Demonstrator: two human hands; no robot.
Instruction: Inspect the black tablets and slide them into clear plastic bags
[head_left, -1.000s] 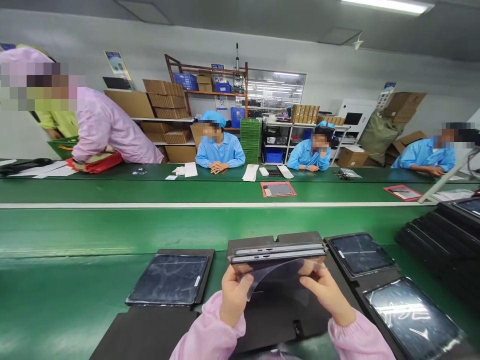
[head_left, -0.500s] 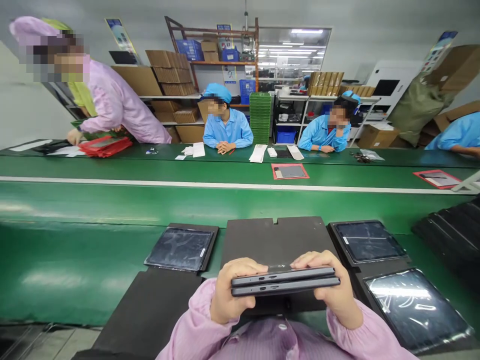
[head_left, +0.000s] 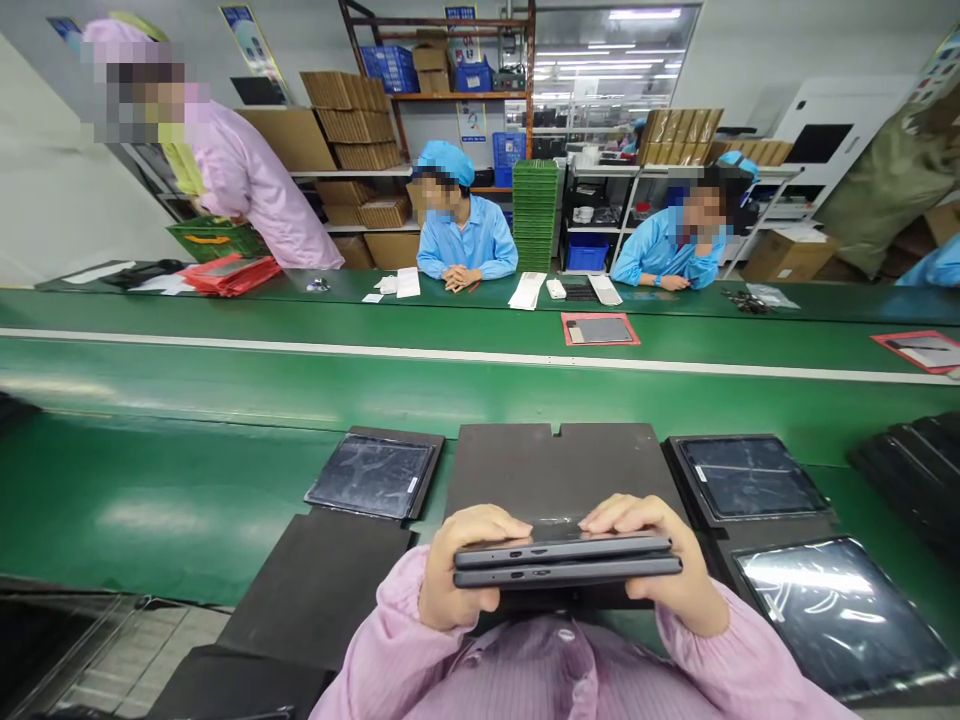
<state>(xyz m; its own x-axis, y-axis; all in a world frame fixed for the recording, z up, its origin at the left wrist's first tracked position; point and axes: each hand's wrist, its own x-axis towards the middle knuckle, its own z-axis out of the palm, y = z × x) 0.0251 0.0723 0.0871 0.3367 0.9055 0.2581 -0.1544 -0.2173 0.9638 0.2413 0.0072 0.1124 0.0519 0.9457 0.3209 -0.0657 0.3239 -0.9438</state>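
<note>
Two dark grey tablets point(head_left: 566, 562) lie stacked, edge-on to me, close to my chest. My left hand point(head_left: 459, 565) grips their left end, fingers curled over the top. My right hand point(head_left: 660, 570) holds the right end the same way. Both sleeves are pink. Under the stack lies a black foam mat point(head_left: 559, 468) with a notch at its far edge. A tablet in a black tray point(head_left: 373, 472) rests to the left of the mat, and another such tablet point(head_left: 754, 477) to its right.
A green conveyor belt point(head_left: 300, 380) with a white stripe runs across. More tablets point(head_left: 844, 612) and stacked black trays point(head_left: 911, 470) sit at the right. Across the belt, two seated people in blue and one standing in pink work. A red-framed tray point(head_left: 600, 329) lies on the belt.
A clear film between my hands a second ago is gone from view. The stacked tablets came down toward my chest, and my view dropped slightly.
</note>
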